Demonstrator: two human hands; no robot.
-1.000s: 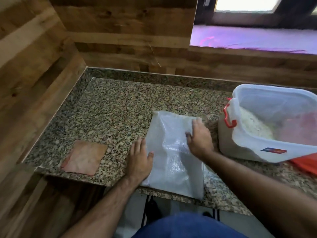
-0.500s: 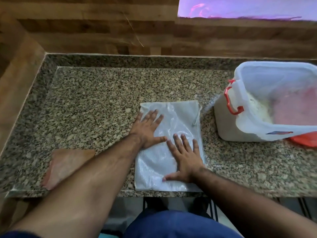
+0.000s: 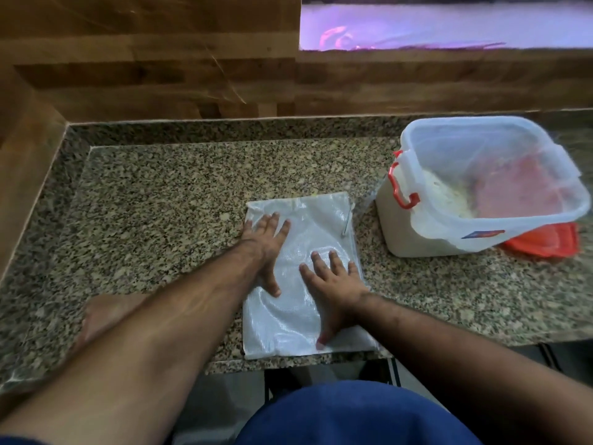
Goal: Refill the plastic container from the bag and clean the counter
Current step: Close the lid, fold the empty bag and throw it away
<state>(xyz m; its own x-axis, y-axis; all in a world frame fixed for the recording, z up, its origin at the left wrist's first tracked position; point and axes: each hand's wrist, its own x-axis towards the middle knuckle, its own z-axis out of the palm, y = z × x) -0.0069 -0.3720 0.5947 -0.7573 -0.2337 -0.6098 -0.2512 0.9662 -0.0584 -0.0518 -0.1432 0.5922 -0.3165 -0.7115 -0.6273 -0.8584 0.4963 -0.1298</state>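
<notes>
An empty white woven bag lies flat and folded on the granite counter, near its front edge. My left hand rests palm down on the bag's upper left part, fingers spread. Palm down as well, my right hand presses on the lower right part. To the right stands an open translucent plastic container with red side clips, holding white grains. Neither hand touches the container.
A red lid lies under or behind the container at the right. A pinkish-brown cloth sits at the counter's front left, partly hidden by my left forearm. Wooden walls close off the left and back sides.
Both hands went from gripping the bag's edges to lying flat on top of it. The view has tilted down and shifted right.
</notes>
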